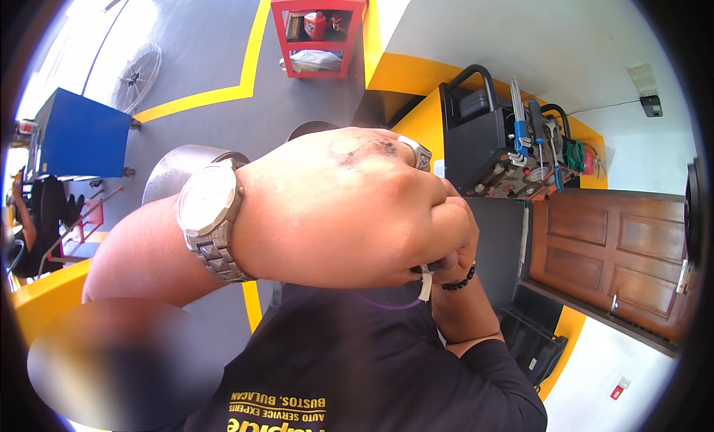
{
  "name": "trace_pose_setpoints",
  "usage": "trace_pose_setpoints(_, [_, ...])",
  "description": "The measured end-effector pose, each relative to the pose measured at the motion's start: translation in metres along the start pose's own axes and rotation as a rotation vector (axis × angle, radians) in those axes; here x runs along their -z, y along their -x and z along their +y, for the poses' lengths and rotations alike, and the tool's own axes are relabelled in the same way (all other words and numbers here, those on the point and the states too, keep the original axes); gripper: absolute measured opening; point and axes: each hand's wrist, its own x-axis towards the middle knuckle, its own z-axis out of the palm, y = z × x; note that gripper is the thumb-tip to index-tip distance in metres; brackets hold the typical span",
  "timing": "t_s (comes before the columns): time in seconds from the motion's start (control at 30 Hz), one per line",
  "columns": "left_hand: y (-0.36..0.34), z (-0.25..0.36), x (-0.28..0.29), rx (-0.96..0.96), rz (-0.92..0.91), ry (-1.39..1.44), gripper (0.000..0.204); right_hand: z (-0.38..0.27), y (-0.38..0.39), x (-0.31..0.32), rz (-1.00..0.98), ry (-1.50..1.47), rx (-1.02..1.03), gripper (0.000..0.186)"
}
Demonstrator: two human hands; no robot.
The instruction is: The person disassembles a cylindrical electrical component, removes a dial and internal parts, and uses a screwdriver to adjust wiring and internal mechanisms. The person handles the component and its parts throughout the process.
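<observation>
Yellow-lined floor (208,45) lies open beyond the curled left hand (335,216). A pale strip (426,287) juts beneath, beside the mostly hidden right hand (455,259); which fingers grip it cannot be told. A red cart (316,73) holds a red container (315,27).

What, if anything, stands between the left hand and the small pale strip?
Nothing visible: the pale strip pokes out right at the lower edge of the left hand. What grips it is hidden.
</observation>
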Motion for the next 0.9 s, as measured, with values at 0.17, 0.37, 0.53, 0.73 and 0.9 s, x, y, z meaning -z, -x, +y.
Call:
trace_pose_setpoints(0.17, [0.002, 0.001, -0.003, 0.013, 0.007, 0.006, 0.033, 0.013, 0.007, -0.005, 0.048, 0.103, 0.099, 0.042])
trace_pose_setpoints(0.37, [0.003, 0.002, -0.002, 0.003, -0.017, 0.057, 0.031, 0.024, 0.009, -0.001, 0.069, 0.329, 0.306, 0.042])
trace_pose_setpoints(0.53, [0.002, 0.003, -0.001, 0.005, -0.017, 0.051, 0.03, 0.034, 0.007, -0.001, 0.124, 0.313, 0.445, 0.048])
trace_pose_setpoints(0.73, [-0.001, 0.0, 0.006, 0.233, -0.169, 0.169, 0.031, 0.007, 0.007, -0.021, 0.197, -0.232, -0.143, 0.065])
trace_pose_setpoints(0.9, [-0.005, -0.003, 0.012, 0.43, -0.311, 0.304, 0.039, -0.02, 0.026, -0.026, 0.311, -0.658, -0.678, 0.076])
